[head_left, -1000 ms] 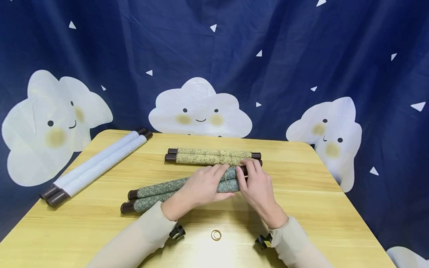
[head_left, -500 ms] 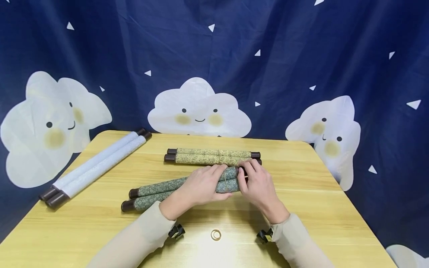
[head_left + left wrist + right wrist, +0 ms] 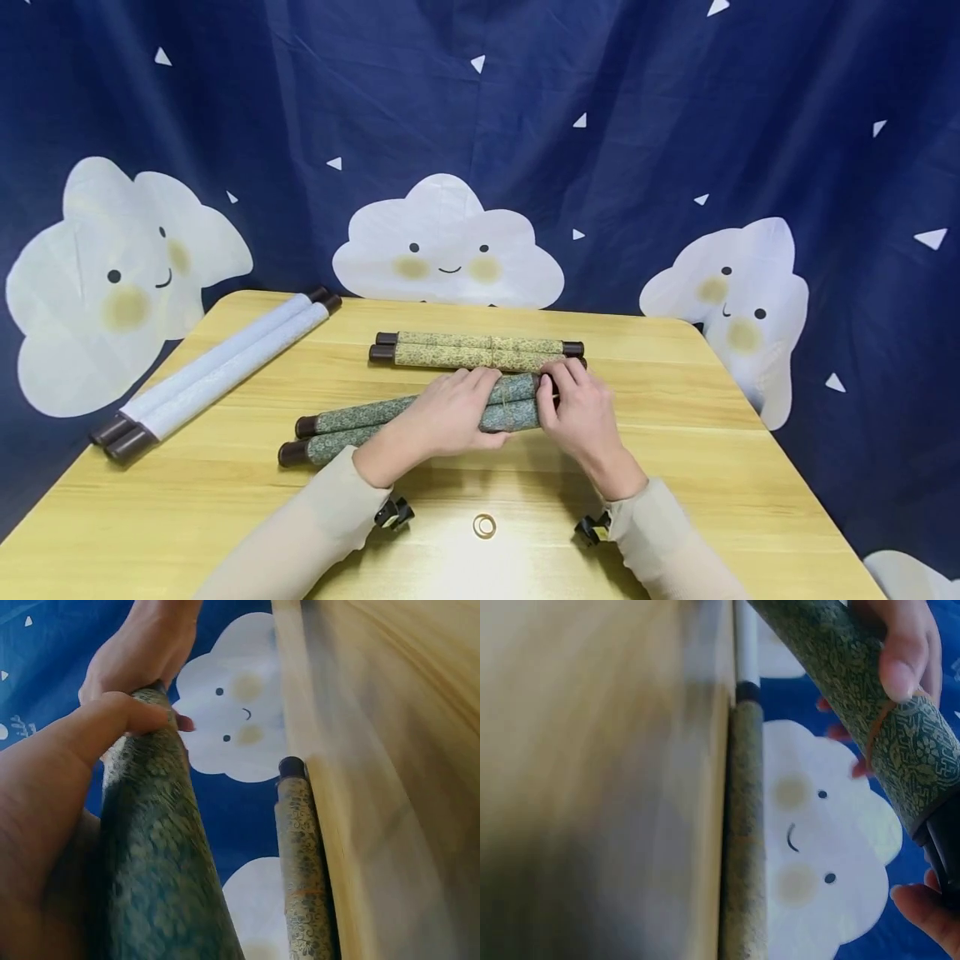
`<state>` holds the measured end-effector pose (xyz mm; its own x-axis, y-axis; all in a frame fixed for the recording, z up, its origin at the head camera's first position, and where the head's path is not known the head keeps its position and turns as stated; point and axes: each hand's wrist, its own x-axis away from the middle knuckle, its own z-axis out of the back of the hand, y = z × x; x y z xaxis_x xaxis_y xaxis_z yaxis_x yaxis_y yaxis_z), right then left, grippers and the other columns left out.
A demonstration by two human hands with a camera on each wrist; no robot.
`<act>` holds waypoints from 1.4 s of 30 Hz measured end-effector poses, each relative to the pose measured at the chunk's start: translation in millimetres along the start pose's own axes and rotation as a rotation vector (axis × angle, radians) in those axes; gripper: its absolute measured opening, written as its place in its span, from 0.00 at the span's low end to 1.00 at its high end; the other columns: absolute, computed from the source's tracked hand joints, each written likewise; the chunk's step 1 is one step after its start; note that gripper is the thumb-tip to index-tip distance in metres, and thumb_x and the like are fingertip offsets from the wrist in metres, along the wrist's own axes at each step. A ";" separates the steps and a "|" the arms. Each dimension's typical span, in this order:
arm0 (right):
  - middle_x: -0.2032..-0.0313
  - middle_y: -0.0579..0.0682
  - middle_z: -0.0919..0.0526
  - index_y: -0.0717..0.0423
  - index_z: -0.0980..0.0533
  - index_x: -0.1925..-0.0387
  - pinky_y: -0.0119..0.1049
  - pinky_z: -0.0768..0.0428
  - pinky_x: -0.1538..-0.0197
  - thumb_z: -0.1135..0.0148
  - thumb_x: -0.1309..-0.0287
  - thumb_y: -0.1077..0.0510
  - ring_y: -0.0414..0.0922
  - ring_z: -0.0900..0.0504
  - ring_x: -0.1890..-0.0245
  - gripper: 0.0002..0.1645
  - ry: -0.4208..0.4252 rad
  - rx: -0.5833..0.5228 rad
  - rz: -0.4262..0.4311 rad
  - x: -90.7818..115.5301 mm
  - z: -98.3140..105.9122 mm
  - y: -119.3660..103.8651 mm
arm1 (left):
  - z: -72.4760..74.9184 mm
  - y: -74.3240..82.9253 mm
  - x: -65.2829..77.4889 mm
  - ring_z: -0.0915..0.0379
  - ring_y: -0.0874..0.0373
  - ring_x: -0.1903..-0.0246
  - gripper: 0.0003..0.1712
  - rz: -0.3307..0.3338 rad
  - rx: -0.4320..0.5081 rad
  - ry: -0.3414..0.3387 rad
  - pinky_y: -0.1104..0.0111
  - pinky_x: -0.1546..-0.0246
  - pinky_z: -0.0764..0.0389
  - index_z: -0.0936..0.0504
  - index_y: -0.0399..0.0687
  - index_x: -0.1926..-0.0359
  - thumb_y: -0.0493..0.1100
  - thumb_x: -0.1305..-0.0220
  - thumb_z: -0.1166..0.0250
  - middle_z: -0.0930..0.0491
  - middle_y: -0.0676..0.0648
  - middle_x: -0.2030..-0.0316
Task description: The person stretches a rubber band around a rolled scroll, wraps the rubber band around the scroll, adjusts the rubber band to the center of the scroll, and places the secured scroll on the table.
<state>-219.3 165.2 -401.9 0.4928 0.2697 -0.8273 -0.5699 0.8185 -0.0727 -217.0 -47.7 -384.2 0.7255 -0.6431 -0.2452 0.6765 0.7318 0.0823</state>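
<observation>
Two green patterned scrolls [image 3: 367,413] with dark end knobs lie side by side, held slantwise over the table's middle. My left hand [image 3: 442,412] grips them from above around the middle, its thumb along the near side. At their right end, my right hand [image 3: 583,408] holds the dark knobs [image 3: 939,832], fingers curled over them. A thin rubber band [image 3: 880,727] circles the green pair between the two hands. Just behind, two yellow patterned scrolls [image 3: 442,356] lie together with a band around them. My hands partly cover the green scrolls in the head view.
Two pale blue scrolls [image 3: 232,375] with dark knobs lie slanted along the left side of the table [image 3: 675,467]. Small tan loops, like rubber bands [image 3: 484,526], lie near the front between my forearms. A blue cloud-print curtain [image 3: 480,108] hangs behind.
The green scrolls have shifted a little to the right and away from me. My right hand has moved slightly right, onto their end knobs, and my left hand slightly left along them.
</observation>
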 end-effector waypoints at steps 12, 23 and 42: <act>0.69 0.53 0.21 0.61 0.20 0.66 0.43 0.20 0.77 0.53 0.38 0.57 0.50 0.21 0.77 0.16 -0.003 -0.011 0.001 2.0 -3.2 -11.9 | 1.8 3.5 -0.8 0.30 0.45 0.41 0.54 -0.037 0.006 -0.008 0.52 0.38 0.31 0.40 0.42 0.27 0.75 0.41 0.44 0.29 0.42 0.37; 0.67 0.53 0.19 0.58 0.19 0.67 0.47 0.19 0.73 0.52 0.38 0.56 0.51 0.19 0.72 0.16 -0.006 0.002 -0.045 0.4 1.3 2.1 | -1.8 -2.2 -0.9 0.26 0.46 0.45 0.53 -0.028 -0.040 0.031 0.54 0.44 0.25 0.36 0.41 0.30 0.76 0.42 0.45 0.25 0.42 0.40; 0.67 0.53 0.19 0.58 0.18 0.66 0.50 0.20 0.74 0.52 0.37 0.55 0.53 0.19 0.74 0.17 0.000 0.023 -0.077 -4.3 12.9 8.9 | -1.5 -5.1 0.6 0.27 0.45 0.43 0.54 0.024 -0.038 0.037 0.52 0.42 0.26 0.34 0.43 0.30 0.79 0.42 0.50 0.26 0.42 0.39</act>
<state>-217.9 177.9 -391.7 0.5343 0.2054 -0.8199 -0.5150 0.8483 -0.1231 -220.3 -51.5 -386.2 0.7356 -0.6173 -0.2791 0.6535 0.7552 0.0522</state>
